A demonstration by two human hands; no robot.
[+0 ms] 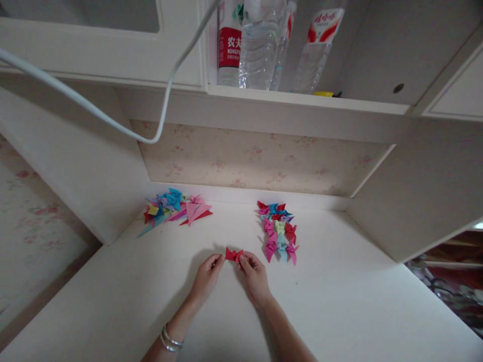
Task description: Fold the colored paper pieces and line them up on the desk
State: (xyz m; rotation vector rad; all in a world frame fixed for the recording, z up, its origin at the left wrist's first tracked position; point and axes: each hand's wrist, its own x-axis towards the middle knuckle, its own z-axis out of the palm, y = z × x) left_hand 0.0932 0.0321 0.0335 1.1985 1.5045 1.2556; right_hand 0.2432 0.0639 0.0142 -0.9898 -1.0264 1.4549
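Note:
A small piece of red folded paper (231,255) is held between my two hands over the white desk. My right hand (255,275) pinches its right end between thumb and fingers. The fingertips of my left hand (207,277) are closed in a pinch at its left edge. Beyond my right hand, folded paper figures (279,229) in pink, red, blue and pale green stand close together in short rows. A loose pile of coloured folded paper (175,206) lies farther off to the left, some pieces flat and pointed.
The white desk (151,281) runs back to a flowered wall panel (241,158). Side panels enclose it left and right. Overhead, a shelf (302,103) carries several plastic bottles (260,45). A white cable (113,125) hangs in front at the upper left.

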